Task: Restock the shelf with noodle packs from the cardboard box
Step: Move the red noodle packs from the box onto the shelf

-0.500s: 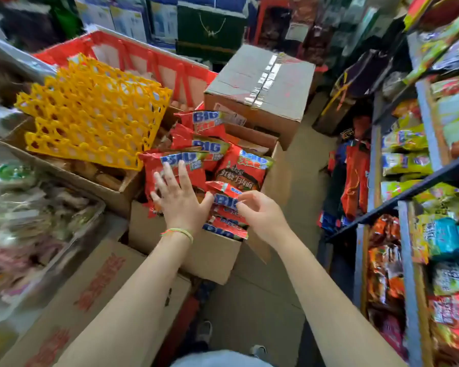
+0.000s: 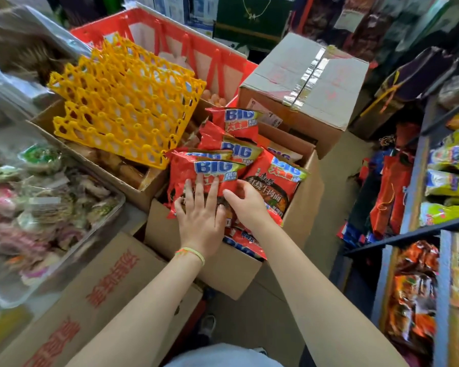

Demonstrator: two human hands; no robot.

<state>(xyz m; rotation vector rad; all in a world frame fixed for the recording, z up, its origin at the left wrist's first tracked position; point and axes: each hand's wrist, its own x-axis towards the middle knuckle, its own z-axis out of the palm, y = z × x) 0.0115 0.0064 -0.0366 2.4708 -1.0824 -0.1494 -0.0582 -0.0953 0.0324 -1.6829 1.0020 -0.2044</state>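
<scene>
Reaching into the open cardboard box (image 2: 217,266), both bare hands sit on the red noodle packs (image 2: 239,152) heaped inside it, as the head view shows. The left hand (image 2: 200,215) lies flat with its fingers straight and spread on the front noodle pack (image 2: 186,170), a red bag marked BIG that leans toward the box's near-left corner; a thin green and orange wristband (image 2: 192,253) circles that wrist. The right hand (image 2: 247,205) is just beside it, fingers curled down over the right edge of that same pack, though whether it truly pinches the bag cannot be told. More red packs stand and lean behind, filling the box to its rim.

Left of the box, a yellow plastic egg tray (image 2: 122,102) rests tilted over another carton, with a red crate (image 2: 170,30) behind it. A sealed, taped carton (image 2: 310,78) stands beyond the open box. A clear tray of wrapped snacks (image 2: 45,207) fills the left edge. At the right, the blue metal shelf (image 2: 419,160) carries yellow-green packs above and orange-red packs below.
</scene>
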